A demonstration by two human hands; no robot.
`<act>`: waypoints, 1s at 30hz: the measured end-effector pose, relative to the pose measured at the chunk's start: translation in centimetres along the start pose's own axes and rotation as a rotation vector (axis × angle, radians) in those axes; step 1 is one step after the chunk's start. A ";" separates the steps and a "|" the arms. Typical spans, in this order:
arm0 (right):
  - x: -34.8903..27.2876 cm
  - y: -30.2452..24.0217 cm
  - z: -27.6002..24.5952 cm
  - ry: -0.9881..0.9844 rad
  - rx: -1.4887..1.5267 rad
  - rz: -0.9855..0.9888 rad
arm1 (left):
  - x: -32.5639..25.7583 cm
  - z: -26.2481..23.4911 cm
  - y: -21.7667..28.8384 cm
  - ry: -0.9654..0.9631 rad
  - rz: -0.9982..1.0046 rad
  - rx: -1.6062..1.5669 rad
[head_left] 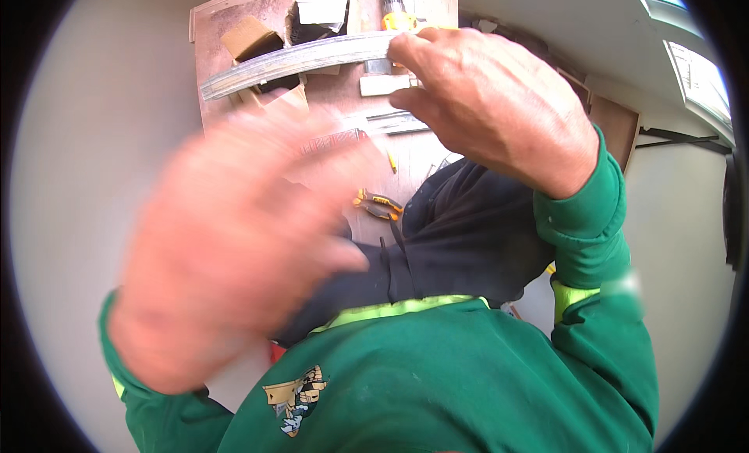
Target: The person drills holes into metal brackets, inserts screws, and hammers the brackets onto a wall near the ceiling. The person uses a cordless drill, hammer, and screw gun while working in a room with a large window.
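Observation:
My right hand [507, 102] is closed on a long grey metal strip [296, 61], ribbed along its length, near the strip's right end. From the fingers the strip runs left above the worktable, over some cardboard boxes. My left hand [226, 227] is in the air at the left, nearer to me and smeared by motion. Its thumb points right, and whether its fingers hold anything is unclear. Beyond it, partly hidden, another metal strip [398, 122] lies on the table.
The wooden worktable [222, 16] bears open cardboard boxes [248, 39], a yellow and black cordless drill [398, 19], a pale block [382, 85] and a yellow pencil [392, 163]. Orange-and-black pliers [378, 205] lie near my legs. A pale wall [86, 156] stands at the left.

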State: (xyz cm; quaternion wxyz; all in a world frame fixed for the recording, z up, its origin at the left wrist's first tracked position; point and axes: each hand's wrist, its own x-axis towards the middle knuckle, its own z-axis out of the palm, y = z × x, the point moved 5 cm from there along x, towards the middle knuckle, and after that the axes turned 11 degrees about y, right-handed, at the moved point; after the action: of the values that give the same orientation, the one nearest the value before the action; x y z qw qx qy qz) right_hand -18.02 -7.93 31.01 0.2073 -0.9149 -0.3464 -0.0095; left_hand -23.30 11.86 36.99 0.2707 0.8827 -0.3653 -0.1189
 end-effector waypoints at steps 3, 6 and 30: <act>-2.0 1.9 0.2 -0.209 -0.034 0.182 | 1.5 5.5 3.9 -0.239 0.067 -0.167; -3.3 1.8 -0.6 -0.258 -0.079 0.227 | 0.7 7.9 4.0 -0.485 -0.079 -0.100; -17.4 -6.6 1.5 -0.274 0.432 1.217 | -5.2 11.8 8.6 -0.245 -0.695 -0.451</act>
State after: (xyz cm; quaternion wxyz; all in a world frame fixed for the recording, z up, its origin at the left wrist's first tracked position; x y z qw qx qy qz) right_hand -35.66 -13.84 29.26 0.3087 -0.8780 0.2152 0.2958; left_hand -36.73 5.88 32.12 0.3553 0.8514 -0.0406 -0.3837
